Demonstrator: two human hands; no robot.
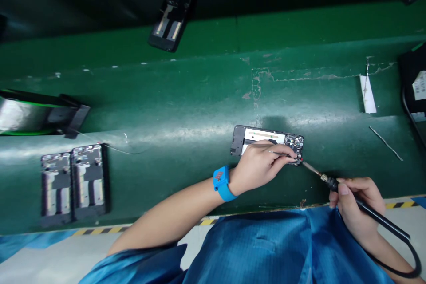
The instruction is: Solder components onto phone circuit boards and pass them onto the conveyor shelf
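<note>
An opened phone (pixel 238 140) lies flat on the green bench, its circuit board (pixel 294 142) bare at the right end. My left hand (pixel 261 164) rests over the phone's lower middle, closed in a pinch on thin metal tweezers (pixel 275 153) whose tip is at the board's lower right corner. In my right hand (pixel 359 204) is a soldering iron (pixel 331 183), gripped like a pen. Its tip reaches the same corner, next to a small red spot; whether it touches cannot be made out. My fingers cover part of the phone.
Two more opened phones (pixel 88 182) lie side by side at the left, and another phone (pixel 171 20) sits at the back. A solder wire piece (pixel 386 143) and a white strip (pixel 368 93) are at the right. The iron's cord (pixel 416 262) loops beside my right forearm.
</note>
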